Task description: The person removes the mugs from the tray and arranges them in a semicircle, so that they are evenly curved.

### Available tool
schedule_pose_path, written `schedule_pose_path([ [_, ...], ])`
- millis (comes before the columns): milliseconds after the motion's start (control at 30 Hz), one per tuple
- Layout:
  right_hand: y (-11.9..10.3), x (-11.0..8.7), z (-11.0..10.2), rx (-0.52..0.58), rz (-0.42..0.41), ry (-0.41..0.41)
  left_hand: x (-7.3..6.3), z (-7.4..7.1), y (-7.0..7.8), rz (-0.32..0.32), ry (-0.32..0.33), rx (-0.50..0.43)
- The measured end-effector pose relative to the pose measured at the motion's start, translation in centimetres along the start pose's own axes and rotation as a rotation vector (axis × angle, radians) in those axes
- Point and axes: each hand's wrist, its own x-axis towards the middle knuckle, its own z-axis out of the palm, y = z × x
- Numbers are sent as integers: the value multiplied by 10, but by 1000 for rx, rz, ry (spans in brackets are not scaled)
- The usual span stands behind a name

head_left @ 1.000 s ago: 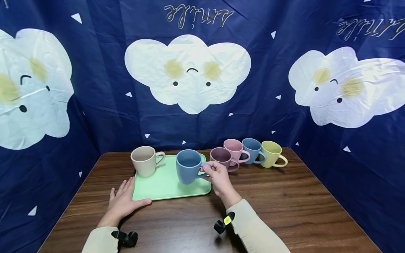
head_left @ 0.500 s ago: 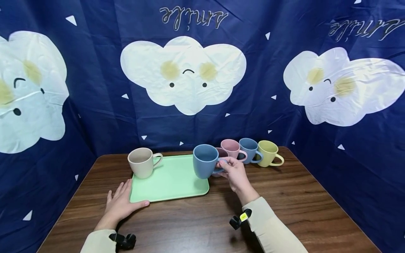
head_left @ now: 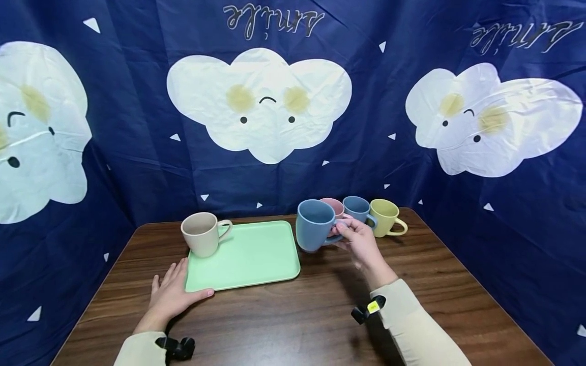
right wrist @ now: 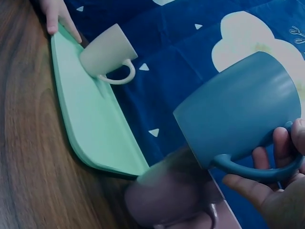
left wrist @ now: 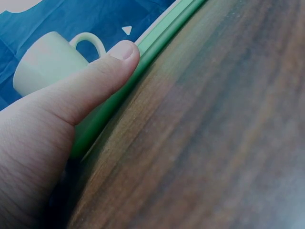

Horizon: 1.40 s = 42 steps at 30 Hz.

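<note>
My right hand [head_left: 363, 245] grips the handle of a blue mug [head_left: 315, 226], upright and just right of the tray. In the right wrist view this blue mug [right wrist: 240, 107] is held above a purple mug [right wrist: 167, 191], which it hides in the head view. My left hand [head_left: 171, 294] lies spread at the near left corner of the light green tray [head_left: 249, 259], its thumb [left wrist: 102, 78] along the front rim. On the tray's left part stands a beige mug [head_left: 202, 236], its handle pointing right.
Behind the held mug, a pink mug [head_left: 333, 205], a second blue mug [head_left: 357, 207] and a yellow mug [head_left: 383, 217] stand in a row at the back right. The wooden table [head_left: 274, 325] ends at a blue cloth backdrop [head_left: 238, 178].
My right hand has carried the blue mug from over the tray to the right, in front of the purple mug. The left hand keeps its place at the tray corner.
</note>
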Motion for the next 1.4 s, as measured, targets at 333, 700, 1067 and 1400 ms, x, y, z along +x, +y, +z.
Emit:
schedule_pose_path([
  [333, -19, -1, -21, 30, -40, 27, 1, 2, -1, 6, 3, 0],
  [700, -38, 0, -48, -14, -73, 72, 2, 0, 0, 2, -2, -6],
  [1067, -58, -3, -83, -19, -92, 108, 1, 1, 0, 5, 8, -7],
  [1400, -78, -3, -110, 52, -159, 158, 0, 0, 1, 2, 10, -4],
])
